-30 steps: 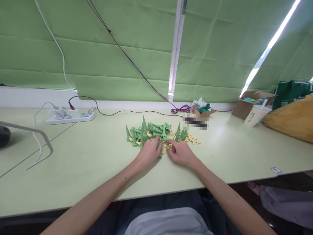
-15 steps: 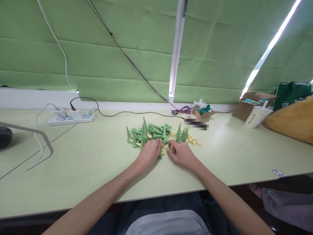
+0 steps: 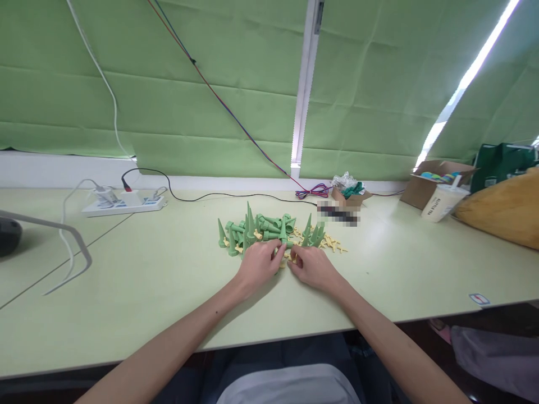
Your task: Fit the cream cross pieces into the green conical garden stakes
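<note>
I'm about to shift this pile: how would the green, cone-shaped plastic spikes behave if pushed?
Green, cone-shaped plastic spikes lying sideways may roll, being round. Upright ones look tippable, tall over narrow bases. They are probably stiff, holding straight points.

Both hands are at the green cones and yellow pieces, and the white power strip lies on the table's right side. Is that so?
Not quite: the head view shows the white power strip on the left side of the table. The left hand and right hand are at the green cones and yellow pieces.
</note>
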The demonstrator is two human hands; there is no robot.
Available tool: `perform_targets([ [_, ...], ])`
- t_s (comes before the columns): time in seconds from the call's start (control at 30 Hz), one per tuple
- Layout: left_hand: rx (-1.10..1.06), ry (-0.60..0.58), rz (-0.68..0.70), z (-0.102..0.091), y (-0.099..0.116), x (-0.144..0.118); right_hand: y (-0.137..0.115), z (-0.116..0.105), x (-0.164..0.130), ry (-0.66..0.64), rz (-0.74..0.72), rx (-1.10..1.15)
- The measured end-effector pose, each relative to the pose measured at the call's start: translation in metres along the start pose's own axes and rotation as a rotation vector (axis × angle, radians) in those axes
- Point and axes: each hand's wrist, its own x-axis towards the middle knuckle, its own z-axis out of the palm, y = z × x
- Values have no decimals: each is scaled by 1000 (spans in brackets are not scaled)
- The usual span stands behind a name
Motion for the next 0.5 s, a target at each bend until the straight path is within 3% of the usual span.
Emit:
perform_targets([
  [0.5,-69,13,-18,1,-1,2,0,-2,0,-40,26,-26],
])
